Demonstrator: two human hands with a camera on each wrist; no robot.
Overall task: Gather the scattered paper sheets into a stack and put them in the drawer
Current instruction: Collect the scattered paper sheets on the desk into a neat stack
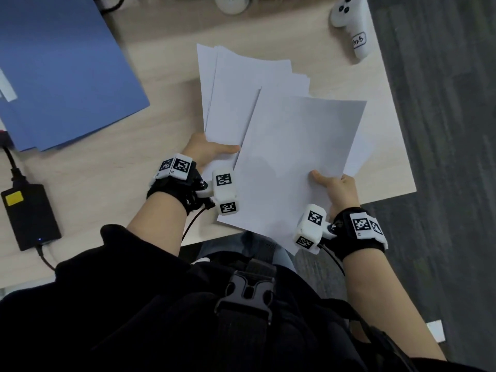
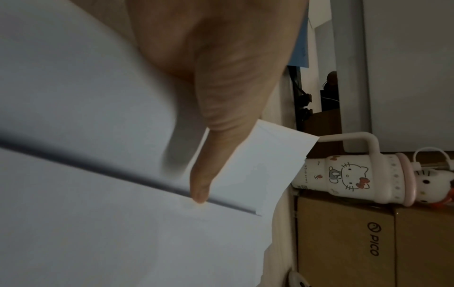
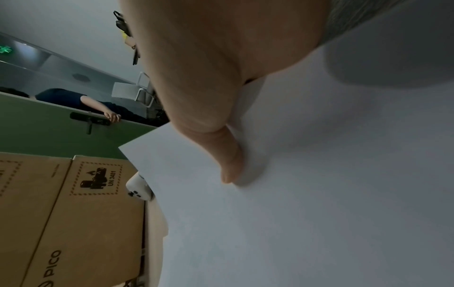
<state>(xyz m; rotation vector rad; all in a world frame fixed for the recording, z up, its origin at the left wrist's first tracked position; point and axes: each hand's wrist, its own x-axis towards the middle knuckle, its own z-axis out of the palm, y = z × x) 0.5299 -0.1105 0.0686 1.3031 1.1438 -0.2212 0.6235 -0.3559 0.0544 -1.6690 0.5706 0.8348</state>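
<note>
Several white paper sheets are in my two hands above the light wooden desk [image 1: 150, 135]. My left hand [image 1: 206, 151] pinches a fanned bunch of sheets [image 1: 241, 84] at its near edge, thumb on top; the left wrist view shows that thumb [image 2: 209, 170] pressing the sheets [image 2: 86, 97]. My right hand [image 1: 332, 186] pinches another bunch [image 1: 300, 146] at its right near edge, thumb on top [image 3: 228, 165] of the sheets [image 3: 319, 194]. The right bunch overlaps the left one. The fingers under the paper are hidden. No drawer is in view.
A blue folder [image 1: 59, 71] lies at the desk's far left, a black power adapter [image 1: 29, 216] with cable at the near left. A white controller [image 1: 351, 22] lies at the far right corner. Cardboard boxes [image 2: 368, 242] and a cartoon mug [image 2: 349, 174] stand behind the desk.
</note>
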